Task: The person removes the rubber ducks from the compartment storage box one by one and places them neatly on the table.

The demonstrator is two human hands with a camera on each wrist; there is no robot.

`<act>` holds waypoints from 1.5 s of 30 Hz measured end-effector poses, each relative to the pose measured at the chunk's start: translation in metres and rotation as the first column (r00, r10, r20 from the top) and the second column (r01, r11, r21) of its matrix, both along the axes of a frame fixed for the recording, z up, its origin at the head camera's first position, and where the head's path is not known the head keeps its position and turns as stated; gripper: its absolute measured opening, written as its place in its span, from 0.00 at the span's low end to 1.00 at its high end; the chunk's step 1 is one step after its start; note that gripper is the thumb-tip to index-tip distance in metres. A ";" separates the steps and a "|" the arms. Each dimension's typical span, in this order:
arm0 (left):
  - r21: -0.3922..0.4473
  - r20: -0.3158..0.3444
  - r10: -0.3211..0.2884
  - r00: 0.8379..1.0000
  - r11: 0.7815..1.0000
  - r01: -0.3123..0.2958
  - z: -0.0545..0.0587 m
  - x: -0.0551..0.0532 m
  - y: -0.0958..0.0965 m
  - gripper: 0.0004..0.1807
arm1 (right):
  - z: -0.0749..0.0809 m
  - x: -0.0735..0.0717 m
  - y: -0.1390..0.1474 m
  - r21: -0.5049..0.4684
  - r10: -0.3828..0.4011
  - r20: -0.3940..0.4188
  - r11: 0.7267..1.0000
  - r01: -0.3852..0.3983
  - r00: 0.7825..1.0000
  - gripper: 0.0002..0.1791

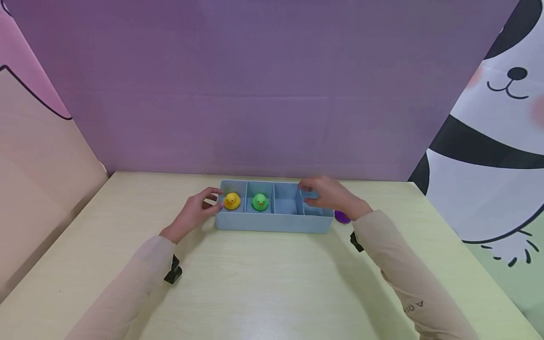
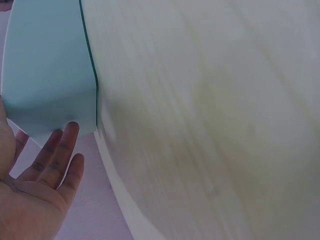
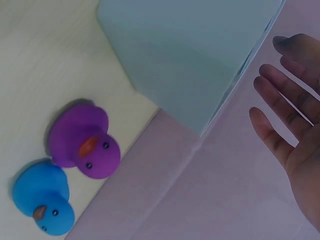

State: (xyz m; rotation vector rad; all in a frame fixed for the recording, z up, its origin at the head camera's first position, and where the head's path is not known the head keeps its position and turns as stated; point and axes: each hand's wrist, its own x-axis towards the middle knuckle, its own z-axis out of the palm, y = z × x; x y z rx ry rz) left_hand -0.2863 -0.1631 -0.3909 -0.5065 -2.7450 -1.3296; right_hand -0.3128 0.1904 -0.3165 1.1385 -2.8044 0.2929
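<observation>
A light blue divided box point(image 1: 272, 224) stands near the back of the table. In its leftmost compartment sits a yellow rubber duck point(image 1: 232, 201), with a green rubber duck point(image 1: 260, 202) in the compartment beside it. My left hand point(image 1: 196, 211) is at the box's left end, thumb by the rim near the yellow duck and fingertips point(image 2: 71, 128) at the end wall. Over the two right compartments hovers my right hand point(image 1: 329, 193), fingers loosely bent with nothing between them. Past the box's right end lie a purple rubber duck point(image 3: 85, 140) and a blue one point(image 3: 45, 197).
Behind the pale wooden table point(image 1: 255, 283) rises a purple backdrop point(image 1: 255, 94). A panda picture point(image 1: 488, 132) covers the right side. Black wrist devices point(image 1: 173, 270) show under both sleeves.
</observation>
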 end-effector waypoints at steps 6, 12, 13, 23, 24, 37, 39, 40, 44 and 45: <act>0.002 0.001 0.002 1.000 1.000 -0.002 0.001 0.000 0.001 0.22 | -0.002 -0.002 -0.017 0.004 0.025 0.019 1.000 -0.025 1.000 0.16; 0.002 0.001 0.005 1.000 1.000 -0.005 0.001 0.000 0.001 0.22 | -0.002 -0.002 -0.034 0.021 0.046 0.043 0.999 -0.047 0.998 0.16; 0.003 -0.001 0.004 1.000 1.000 -0.004 0.001 0.000 0.001 0.22 | -0.002 -0.002 -0.037 0.023 0.052 0.047 0.998 -0.053 0.998 0.17; 0.005 0.000 -0.001 1.000 1.000 0.001 0.001 0.000 0.002 0.21 | 0.003 -0.004 -0.064 0.094 0.053 0.048 0.994 -0.058 0.997 0.17; 0.005 0.000 0.000 1.000 1.000 0.000 0.001 0.000 0.002 0.21 | 0.003 -0.004 -0.066 0.098 0.052 0.051 0.994 -0.057 0.997 0.18; 0.014 0.003 -0.003 1.000 1.000 0.003 0.001 0.000 0.002 0.22 | -0.011 -0.017 -0.087 0.094 0.055 0.044 0.994 -0.059 0.997 0.16; 0.015 0.004 -0.002 1.000 1.000 0.001 0.001 0.000 0.002 0.21 | -0.014 -0.018 -0.090 0.096 0.055 0.031 0.994 -0.058 0.998 0.15; 0.016 0.006 0.000 1.000 1.000 0.000 0.001 0.000 0.003 0.22 | -0.016 -0.018 -0.091 0.097 0.054 0.027 0.994 -0.057 0.998 0.15; 0.012 0.012 0.008 1.000 1.000 -0.008 0.000 -0.001 0.002 0.22 | -0.021 -0.019 -0.094 0.106 0.043 0.005 0.993 -0.044 0.999 0.15; 0.010 0.012 0.008 1.000 1.000 -0.008 -0.001 -0.001 0.002 0.22 | -0.022 -0.020 -0.094 0.108 0.042 -0.001 0.993 -0.041 0.999 0.15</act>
